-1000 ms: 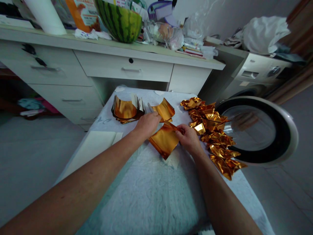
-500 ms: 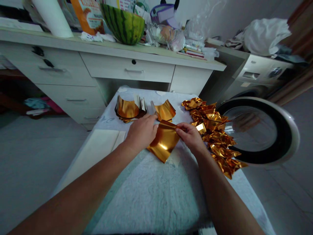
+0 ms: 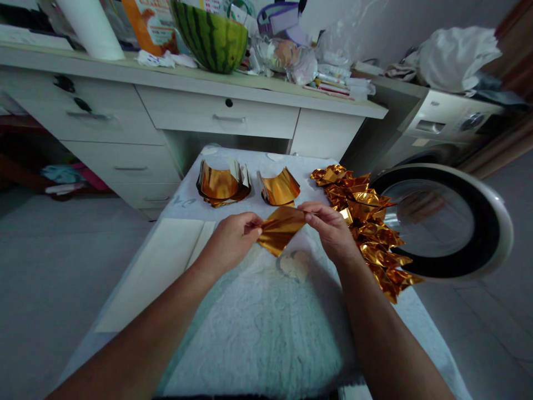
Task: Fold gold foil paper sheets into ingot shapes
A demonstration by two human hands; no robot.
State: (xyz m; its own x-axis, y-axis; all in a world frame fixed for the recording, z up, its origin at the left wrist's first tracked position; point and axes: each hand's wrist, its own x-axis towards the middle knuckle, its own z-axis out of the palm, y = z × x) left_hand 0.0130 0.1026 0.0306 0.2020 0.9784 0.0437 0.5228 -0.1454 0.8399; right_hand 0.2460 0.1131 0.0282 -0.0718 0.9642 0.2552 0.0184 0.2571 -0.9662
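Observation:
Between my hands is a sheet of gold foil paper (image 3: 282,225), held just above the cloth-covered table. My left hand (image 3: 238,236) pinches its left edge between thumb and fingers. The upper right corner is gripped by my right hand (image 3: 327,225). The sheet bends and creases slightly between the two grips. Beyond it lie a curled stack of gold foil sheets (image 3: 219,184) and, to its right, a smaller curled stack (image 3: 281,188). Close to my right hand, folded gold foil pieces (image 3: 366,214) form a long row down the table's right side.
A white flat board or paper (image 3: 156,266) lies on the table's left side. At the right, a washing machine's open round door (image 3: 441,222) stands beside the table. Behind are a drawer cabinet (image 3: 216,114) and a counter bearing a cut watermelon (image 3: 210,39).
My left hand has moved from the sheet's upper edge to its left edge and now pinches it. The sheet is lifted and bent, where before it lay flatter.

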